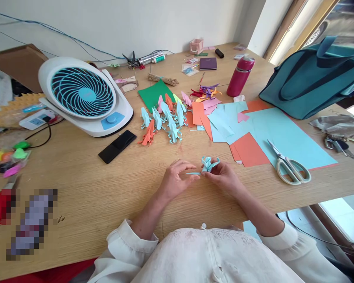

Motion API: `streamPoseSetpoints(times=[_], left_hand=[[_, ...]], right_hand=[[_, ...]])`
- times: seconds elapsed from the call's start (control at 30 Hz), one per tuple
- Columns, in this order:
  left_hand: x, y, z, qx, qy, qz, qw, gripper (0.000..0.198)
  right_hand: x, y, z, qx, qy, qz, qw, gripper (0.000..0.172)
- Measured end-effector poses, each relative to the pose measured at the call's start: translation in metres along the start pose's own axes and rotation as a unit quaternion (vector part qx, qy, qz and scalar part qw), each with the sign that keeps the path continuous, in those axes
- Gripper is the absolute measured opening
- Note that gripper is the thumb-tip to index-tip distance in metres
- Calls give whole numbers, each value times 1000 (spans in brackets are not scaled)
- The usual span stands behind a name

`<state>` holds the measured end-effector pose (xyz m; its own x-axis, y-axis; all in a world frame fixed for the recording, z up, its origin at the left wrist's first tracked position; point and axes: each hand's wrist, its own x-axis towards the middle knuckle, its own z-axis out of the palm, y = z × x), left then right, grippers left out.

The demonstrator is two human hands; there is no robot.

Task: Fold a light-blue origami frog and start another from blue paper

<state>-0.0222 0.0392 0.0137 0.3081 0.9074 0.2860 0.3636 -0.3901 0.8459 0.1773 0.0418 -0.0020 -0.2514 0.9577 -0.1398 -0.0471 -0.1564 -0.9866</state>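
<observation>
A small light-blue folded paper figure (208, 164) sits between my two hands just above the wooden table (91, 188). My left hand (177, 181) pinches its thin pointed end on the left. My right hand (222, 175) grips the bulkier folded part on the right. Beyond my hands stands a cluster of finished paper figures (165, 120), mostly light blue with some orange and pink ones.
Sheets of blue and orange paper (271, 133) lie to the right with scissors (289, 165) on them. A white and blue desk fan (82, 94), a black phone (117, 146), a red bottle (240, 76) and a teal bag (315, 78) stand around.
</observation>
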Motion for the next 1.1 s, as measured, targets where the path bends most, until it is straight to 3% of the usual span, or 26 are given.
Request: streamPoseSetpoints(times=[0.2,0.47,0.9,1.1], left_hand=[[-5,-5,14,-17,-13,-59,998,4],[-4,3,15,-47,10,-101,994,11],[-5,1,17,-106,-8,-124,987,15],[-4,5,15,-132,29,-192,972,23]], right_hand=[[1,2,2,-20,-42,7,999,29],[-1,-11,-6,-20,-70,11,997,34],[-1,-10,-1,31,-28,39,998,40],[-1,-16,-4,16,-84,-1,996,35]])
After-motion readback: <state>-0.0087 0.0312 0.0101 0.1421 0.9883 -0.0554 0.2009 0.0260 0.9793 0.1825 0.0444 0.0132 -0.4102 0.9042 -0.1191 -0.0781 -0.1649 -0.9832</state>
